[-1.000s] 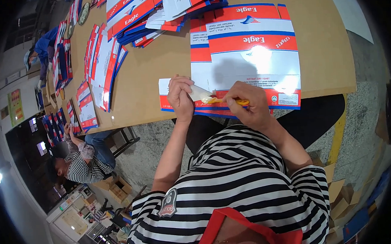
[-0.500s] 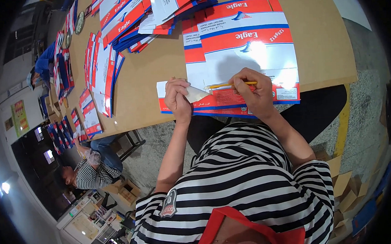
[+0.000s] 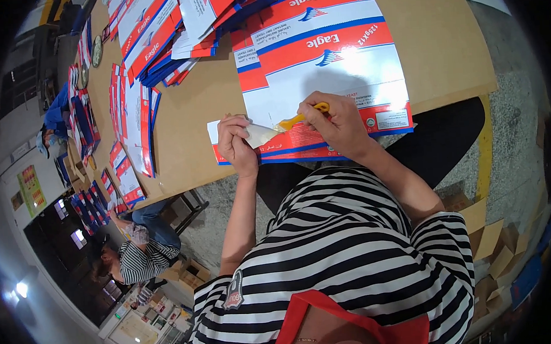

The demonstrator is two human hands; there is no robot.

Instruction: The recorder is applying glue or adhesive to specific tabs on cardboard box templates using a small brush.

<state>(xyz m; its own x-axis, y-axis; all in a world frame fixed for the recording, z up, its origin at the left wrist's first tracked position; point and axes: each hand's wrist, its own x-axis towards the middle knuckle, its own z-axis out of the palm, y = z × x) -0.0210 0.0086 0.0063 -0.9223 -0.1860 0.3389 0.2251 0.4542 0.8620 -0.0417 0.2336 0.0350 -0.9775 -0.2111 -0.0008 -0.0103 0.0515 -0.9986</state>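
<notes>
A flat printed carton sheet (image 3: 320,71) in red, white and blue lies before me at the table's front edge. My left hand (image 3: 236,146) is closed on the lower left of the sheet, pinching up a pale flap (image 3: 261,134) whose plain underside shows. In my right hand (image 3: 335,125) is a yellow flat-handled tool (image 3: 293,119) with a hole near the handle's end. Its tip meets the sheet beside the raised flap; whether it ends in bristles or a blade is too small to tell.
Stacks of similar flat cartons (image 3: 149,30) lie at the far left of the brown table (image 3: 193,108), with more bundles (image 3: 135,120) nearer. At the left a person in a striped shirt (image 3: 147,257) sits at the table; another in blue (image 3: 58,114) is beyond. Open cardboard boxes (image 3: 497,254) stand at the lower right.
The yellow tool has turned in my right hand, so its broad side shows and its tip is closer to the raised flap. My view has shifted slightly. My left hand keeps its hold.
</notes>
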